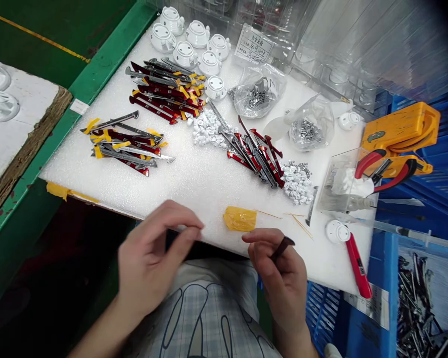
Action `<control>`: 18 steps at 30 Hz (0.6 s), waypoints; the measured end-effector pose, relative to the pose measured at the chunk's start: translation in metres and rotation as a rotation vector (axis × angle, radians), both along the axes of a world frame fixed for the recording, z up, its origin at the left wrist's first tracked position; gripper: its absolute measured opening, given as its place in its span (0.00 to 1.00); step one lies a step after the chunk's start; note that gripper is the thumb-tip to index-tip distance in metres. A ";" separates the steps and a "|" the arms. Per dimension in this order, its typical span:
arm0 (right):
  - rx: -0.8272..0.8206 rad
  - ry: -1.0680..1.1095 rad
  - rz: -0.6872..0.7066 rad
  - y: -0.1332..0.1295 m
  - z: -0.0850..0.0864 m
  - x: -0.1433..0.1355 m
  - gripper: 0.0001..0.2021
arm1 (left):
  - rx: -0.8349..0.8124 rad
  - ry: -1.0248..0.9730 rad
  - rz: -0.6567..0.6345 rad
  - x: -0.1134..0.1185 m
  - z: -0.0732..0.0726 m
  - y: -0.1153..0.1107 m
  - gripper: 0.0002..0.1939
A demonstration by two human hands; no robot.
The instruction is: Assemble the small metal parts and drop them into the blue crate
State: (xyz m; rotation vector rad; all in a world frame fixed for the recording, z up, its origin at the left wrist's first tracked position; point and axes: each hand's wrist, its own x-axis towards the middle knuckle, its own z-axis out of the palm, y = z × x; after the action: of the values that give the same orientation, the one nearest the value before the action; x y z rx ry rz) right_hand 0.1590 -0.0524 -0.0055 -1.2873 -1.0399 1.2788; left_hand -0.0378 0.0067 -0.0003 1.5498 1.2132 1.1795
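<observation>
My left hand (155, 256) is over the front edge of the white foam-covered table (186, 186), thumb and forefinger pressed together; whatever they pinch is too small to make out. To its right, my right hand (278, 268) has its fingers curled around a dark red strip (282, 247), whose end sticks out past the fingers. A yellow wrapped block (240, 219) lies between the hands near the edge, with thin sticks (302, 226) to its right. Farther back are a pile of red and grey strips (256, 154) and small white pieces (298, 184).
Strips with yellow tape (125, 144) lie at the left, more (168, 89) behind. White round parts (197, 34) stand at the back beside bags of small metal pieces (259, 92). At right are red-handled pliers (369, 164), a red tool (358, 266) and a blue bin (390, 278).
</observation>
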 end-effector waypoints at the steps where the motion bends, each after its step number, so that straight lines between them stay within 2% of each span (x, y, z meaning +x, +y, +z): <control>1: 0.012 0.074 -0.019 0.002 0.000 0.000 0.15 | 0.000 -0.044 0.031 -0.010 -0.002 -0.002 0.06; 3: 0.024 0.177 -0.052 0.006 -0.001 0.000 0.18 | -0.012 -0.065 0.085 -0.031 -0.008 -0.008 0.07; 4: 0.018 0.199 -0.059 0.008 -0.001 0.000 0.19 | -0.026 -0.044 0.047 -0.042 -0.012 -0.012 0.08; 5: 0.008 0.203 -0.063 0.009 -0.001 0.001 0.19 | -0.018 -0.036 0.123 -0.052 -0.017 -0.016 0.09; 8: -0.020 0.146 -0.081 0.009 -0.002 0.004 0.17 | -0.015 0.044 0.174 -0.076 -0.037 -0.026 0.12; 11: -0.033 0.031 -0.110 0.005 -0.004 0.007 0.13 | -0.108 0.254 0.277 -0.094 -0.058 -0.037 0.21; 16: 0.025 -0.006 -0.124 0.002 -0.014 0.011 0.10 | -0.199 0.434 0.240 -0.121 -0.083 -0.056 0.27; 18: 0.035 -0.037 -0.137 0.003 -0.021 0.009 0.11 | -0.309 0.612 0.279 -0.129 -0.091 -0.060 0.30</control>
State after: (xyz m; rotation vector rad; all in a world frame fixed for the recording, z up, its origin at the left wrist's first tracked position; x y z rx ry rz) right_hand 0.1681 -0.0495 -0.0268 -1.3369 -0.9789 1.1327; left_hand -0.1670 -0.0535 -0.0917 1.5821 1.9615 0.6366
